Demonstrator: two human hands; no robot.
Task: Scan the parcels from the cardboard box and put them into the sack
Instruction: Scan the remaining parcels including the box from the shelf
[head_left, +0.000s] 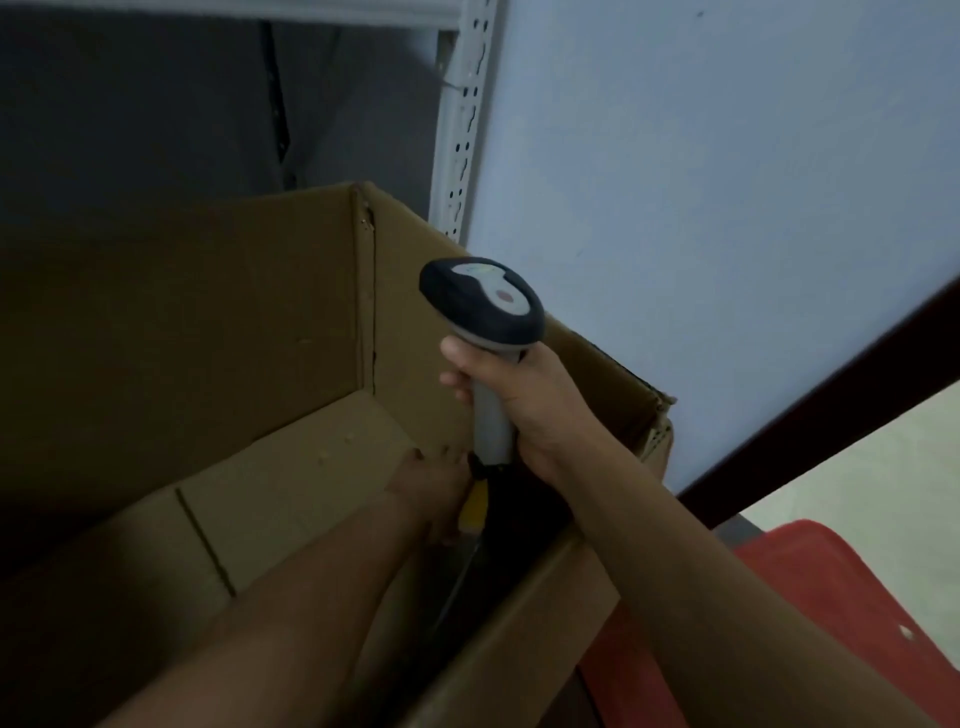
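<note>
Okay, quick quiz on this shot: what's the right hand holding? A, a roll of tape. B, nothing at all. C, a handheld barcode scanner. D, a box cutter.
C: the right hand is wrapped around the grey handle of a handheld barcode scanner, its dark head raised above the open cardboard box, while the left hand reaches down inside the box.
</note>
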